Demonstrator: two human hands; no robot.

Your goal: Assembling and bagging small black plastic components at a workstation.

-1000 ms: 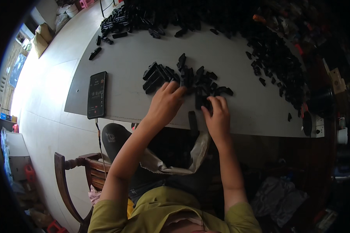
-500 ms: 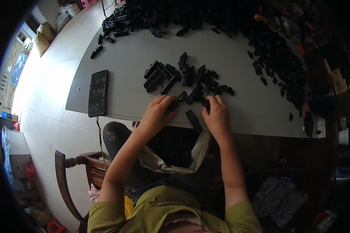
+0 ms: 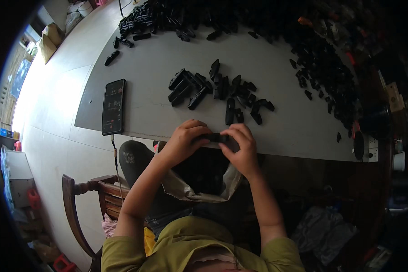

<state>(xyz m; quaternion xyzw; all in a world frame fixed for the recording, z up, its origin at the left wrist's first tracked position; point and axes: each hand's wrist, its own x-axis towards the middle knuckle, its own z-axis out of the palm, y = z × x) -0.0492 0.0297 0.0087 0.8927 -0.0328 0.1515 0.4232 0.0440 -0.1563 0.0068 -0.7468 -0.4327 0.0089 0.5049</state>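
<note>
Above the table's near edge, my left hand and my right hand meet at a small black plastic piece. Fingers of both hands are closed on it, from either side; they hide much of its shape. Just beyond my hands lies a loose cluster of similar black plastic pieces, elongated and stepped in outline. One of them, an upright-lying piece, is nearest my right fingertips. Below my hands, an open pale sack rests at my lap, its inside dark.
On the grey table, a phone with a cable lies at the left edge. Big heaps of black pieces line the far and right sides. A wooden chair stands left of me.
My right hand has moved left and nearer, away from the cluster, to meet my left hand at the black piece. The piece at the table's edge no longer shows clearly.
</note>
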